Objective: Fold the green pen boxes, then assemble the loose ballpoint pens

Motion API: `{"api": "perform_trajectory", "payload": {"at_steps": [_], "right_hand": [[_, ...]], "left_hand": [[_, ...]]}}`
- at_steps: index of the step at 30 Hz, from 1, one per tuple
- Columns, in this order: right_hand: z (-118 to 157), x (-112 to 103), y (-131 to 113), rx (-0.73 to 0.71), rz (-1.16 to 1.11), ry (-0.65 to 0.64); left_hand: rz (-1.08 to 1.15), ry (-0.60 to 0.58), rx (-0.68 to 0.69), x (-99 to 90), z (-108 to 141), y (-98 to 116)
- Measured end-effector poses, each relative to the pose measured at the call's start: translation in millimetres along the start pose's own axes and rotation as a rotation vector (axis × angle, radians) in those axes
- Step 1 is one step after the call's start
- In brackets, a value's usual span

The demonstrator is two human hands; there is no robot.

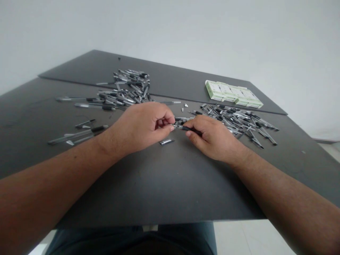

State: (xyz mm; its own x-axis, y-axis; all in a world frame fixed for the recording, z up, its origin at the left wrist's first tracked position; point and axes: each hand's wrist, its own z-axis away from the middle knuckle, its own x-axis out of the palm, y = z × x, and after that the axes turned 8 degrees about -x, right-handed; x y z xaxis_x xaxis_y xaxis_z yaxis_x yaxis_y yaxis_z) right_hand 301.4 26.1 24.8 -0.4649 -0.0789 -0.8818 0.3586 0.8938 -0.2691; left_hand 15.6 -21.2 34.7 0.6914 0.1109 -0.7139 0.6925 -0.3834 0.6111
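Gripping black-grip pen (193, 130) in my R hand (212, 138); my L hand (142, 125) pinches its clear tip (177, 126), detail too small to tell. Held over table (172, 191) btwn 2 pen piles (235, 120). Too-light or off-axis L pinch could make tip slip & drop nr loose bits (167, 142).

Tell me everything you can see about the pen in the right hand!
The pen looks like plastic: a black part gripped between thumb and fingers of the right hand, and a paler, shiny end pointing toward the left hand. It looks nearly level, slanting slightly, over the dark table. Whether the left fingertips touch it is too small to tell.
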Motion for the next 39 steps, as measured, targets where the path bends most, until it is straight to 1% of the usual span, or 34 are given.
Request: {"api": "perform_trajectory", "payload": {"at_steps": [4,10,14,20,23,27,33,36,39], "right_hand": [[-1.1,0.0,-0.9,-0.02,0.017,-0.012],[-0.5,0.3,-3.2,-0.04,0.027,-0.058],[-0.2,0.5,-4.5,-0.058,0.048,-0.094],[0.7,1.6,-4.2,-0.107,0.059,-0.063],[0.9,2.0,-6.0,-0.091,0.041,-0.051],[0.3,1.6,-9.5,0.005,-0.018,-0.028],[-1.2,1.0,-11.2,0.093,-0.071,0.034],[-1.9,1.3,-11.2,0.092,-0.069,0.05],[-1.4,1.7,-11.6,0.059,-0.053,0.065]], "left_hand": [[-0.052,-0.057,0.032,-0.8,1.1,0.7],[-0.145,-0.086,0.113,4.5,3.5,-0.1],[-0.199,-0.131,0.14,7.0,4.8,0.4],[-0.227,-0.144,0.135,6.5,4.3,2.8],[-0.229,-0.147,0.127,6.6,3.7,2.8],[-0.212,-0.121,0.101,6.8,4.1,2.5],[-0.11,-0.098,0.051,9.3,6.3,1.8],[-0.057,-0.077,0.012,11.1,8.0,1.3],[-0.027,-0.076,-0.033,12.0,8.7,1.8]]}}
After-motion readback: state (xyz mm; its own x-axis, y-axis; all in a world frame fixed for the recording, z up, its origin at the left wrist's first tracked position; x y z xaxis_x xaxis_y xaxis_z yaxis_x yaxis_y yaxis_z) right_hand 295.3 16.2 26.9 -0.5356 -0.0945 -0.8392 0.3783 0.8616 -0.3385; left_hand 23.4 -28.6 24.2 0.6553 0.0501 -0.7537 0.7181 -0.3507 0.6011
